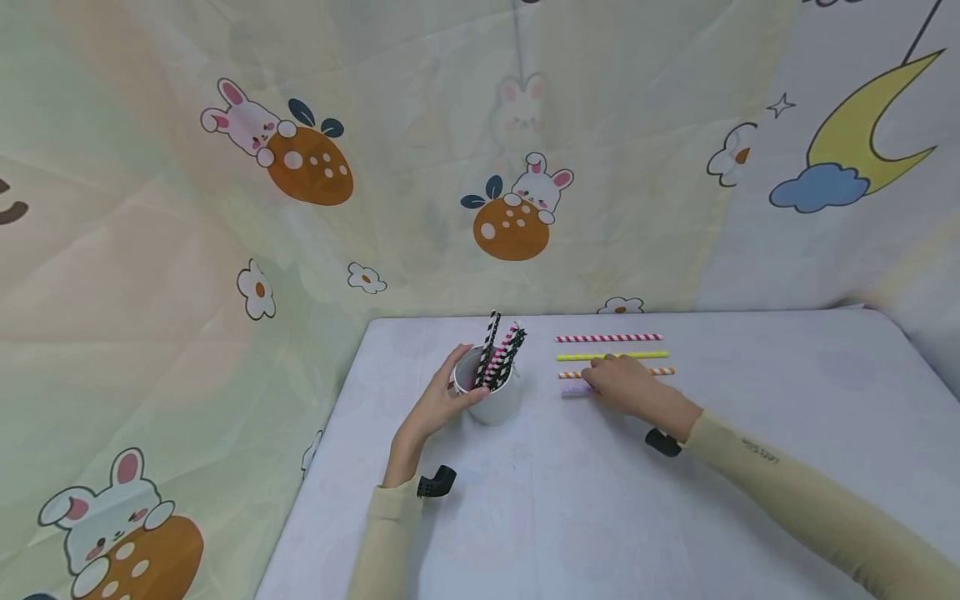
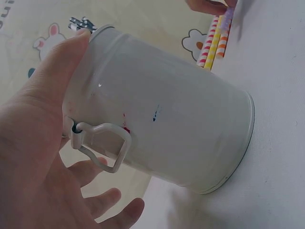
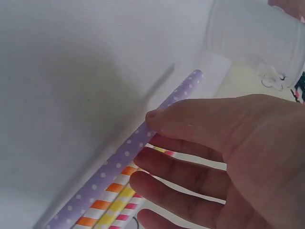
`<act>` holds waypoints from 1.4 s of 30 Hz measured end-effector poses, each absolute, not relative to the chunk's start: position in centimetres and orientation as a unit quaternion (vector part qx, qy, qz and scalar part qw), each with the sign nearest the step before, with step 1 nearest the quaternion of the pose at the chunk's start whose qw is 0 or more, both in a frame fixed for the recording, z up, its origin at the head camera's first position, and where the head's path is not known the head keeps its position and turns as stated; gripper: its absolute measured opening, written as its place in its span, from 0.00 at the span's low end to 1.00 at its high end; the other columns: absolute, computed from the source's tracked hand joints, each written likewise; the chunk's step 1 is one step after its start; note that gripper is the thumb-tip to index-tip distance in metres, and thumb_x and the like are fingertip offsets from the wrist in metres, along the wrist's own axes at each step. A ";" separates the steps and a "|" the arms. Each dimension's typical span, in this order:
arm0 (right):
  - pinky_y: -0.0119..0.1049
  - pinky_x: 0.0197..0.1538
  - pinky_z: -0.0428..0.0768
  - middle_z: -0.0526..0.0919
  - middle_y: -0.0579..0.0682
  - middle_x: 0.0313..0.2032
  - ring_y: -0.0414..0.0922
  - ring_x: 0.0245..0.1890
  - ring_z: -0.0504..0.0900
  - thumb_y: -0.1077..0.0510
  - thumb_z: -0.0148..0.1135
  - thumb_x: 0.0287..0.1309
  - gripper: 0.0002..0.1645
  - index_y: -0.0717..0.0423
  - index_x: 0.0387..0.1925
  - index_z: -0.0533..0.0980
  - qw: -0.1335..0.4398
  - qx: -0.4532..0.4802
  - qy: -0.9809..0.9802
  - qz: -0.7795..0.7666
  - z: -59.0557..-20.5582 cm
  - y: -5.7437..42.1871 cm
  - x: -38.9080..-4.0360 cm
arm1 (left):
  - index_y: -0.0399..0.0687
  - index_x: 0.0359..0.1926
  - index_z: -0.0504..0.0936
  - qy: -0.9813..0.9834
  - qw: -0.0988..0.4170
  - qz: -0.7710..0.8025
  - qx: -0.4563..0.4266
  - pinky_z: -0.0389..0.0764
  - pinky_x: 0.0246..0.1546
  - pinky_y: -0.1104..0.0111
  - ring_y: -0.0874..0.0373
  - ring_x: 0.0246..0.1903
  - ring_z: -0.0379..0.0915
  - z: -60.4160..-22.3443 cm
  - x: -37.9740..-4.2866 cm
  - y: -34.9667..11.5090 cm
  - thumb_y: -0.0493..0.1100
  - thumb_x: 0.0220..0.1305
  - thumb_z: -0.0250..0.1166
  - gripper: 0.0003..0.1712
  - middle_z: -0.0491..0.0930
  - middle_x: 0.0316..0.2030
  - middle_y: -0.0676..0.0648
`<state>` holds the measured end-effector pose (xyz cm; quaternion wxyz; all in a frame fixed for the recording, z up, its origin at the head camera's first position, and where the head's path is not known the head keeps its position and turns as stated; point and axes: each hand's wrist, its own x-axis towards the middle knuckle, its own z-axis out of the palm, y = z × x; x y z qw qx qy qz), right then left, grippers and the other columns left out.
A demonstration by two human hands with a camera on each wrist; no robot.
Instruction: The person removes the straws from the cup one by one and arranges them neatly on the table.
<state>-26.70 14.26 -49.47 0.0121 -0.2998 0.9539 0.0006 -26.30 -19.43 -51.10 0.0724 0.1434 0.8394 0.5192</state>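
Note:
My left hand [image 1: 433, 406] grips a white metal bucket [image 1: 501, 407] at its rim, thumb on the near side. Several patterned paper straws [image 1: 501, 358], black-and-white and pink-striped ones among them, stand leaning in it. In the left wrist view the bucket's wire handle [image 2: 121, 150] hangs on its side. Over to the right, my right hand [image 1: 636, 388] pinches a purple paper straw with white dots [image 3: 125, 151] between thumb and fingers. Its shadow falls on the tabletop beside it. Just behind lies an orange-striped straw [image 1: 572, 375], partly covered by the hand.
Beyond the orange one, a yellow-patterned straw [image 1: 649, 355] and a red-striped straw [image 1: 609, 338] lie roughly parallel on the white table [image 1: 570, 517]. A printed fabric backdrop [image 1: 420, 167] rises behind the table and along its left side.

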 end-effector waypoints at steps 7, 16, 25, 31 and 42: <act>0.45 0.34 0.78 0.77 0.49 0.27 0.48 0.28 0.78 0.64 0.67 0.58 0.02 0.57 0.31 0.80 0.001 -0.304 0.953 -0.009 -50.7 14.6 -27.0 | 0.61 0.78 0.55 0.839 0.080 0.518 0.146 0.58 0.74 0.44 0.50 0.77 0.48 -50.5 -26.0 -19.3 0.52 0.62 0.72 0.49 0.53 0.78 0.49; 0.46 0.35 0.77 0.77 0.49 0.28 0.49 0.30 0.78 0.64 0.65 0.60 0.03 0.55 0.31 0.79 0.010 -0.293 0.956 -0.016 -51.1 14.5 -27.1 | 0.63 0.77 0.56 0.838 0.068 0.521 0.147 0.58 0.73 0.43 0.49 0.77 0.48 -51.1 -26.1 -19.5 0.55 0.60 0.73 0.50 0.54 0.77 0.49; 0.44 0.34 0.77 0.76 0.48 0.27 0.46 0.28 0.75 0.63 0.66 0.60 0.04 0.55 0.30 0.79 0.009 -0.290 0.957 -0.029 -51.2 14.6 -27.2 | 0.60 0.78 0.56 0.834 0.074 0.527 0.150 0.55 0.74 0.42 0.48 0.78 0.47 -51.0 -26.1 -19.4 0.49 0.63 0.71 0.48 0.53 0.78 0.47; 0.42 0.33 0.75 0.76 0.47 0.26 0.44 0.26 0.73 0.63 0.68 0.58 0.05 0.54 0.29 0.78 0.013 -0.285 0.958 -0.041 -51.3 14.8 -27.4 | 0.61 0.78 0.55 0.837 0.070 0.523 0.148 0.57 0.74 0.42 0.49 0.78 0.47 -51.1 -26.1 -19.4 0.51 0.62 0.72 0.48 0.53 0.78 0.48; 0.43 0.34 0.77 0.79 0.48 0.31 0.47 0.31 0.76 0.61 0.67 0.58 0.04 0.54 0.35 0.80 0.014 -0.280 0.958 -0.058 -50.7 15.0 -27.5 | 0.61 0.77 0.56 0.839 0.066 0.519 0.147 0.58 0.73 0.41 0.48 0.78 0.46 -51.0 -26.1 -19.4 0.53 0.61 0.72 0.49 0.52 0.78 0.48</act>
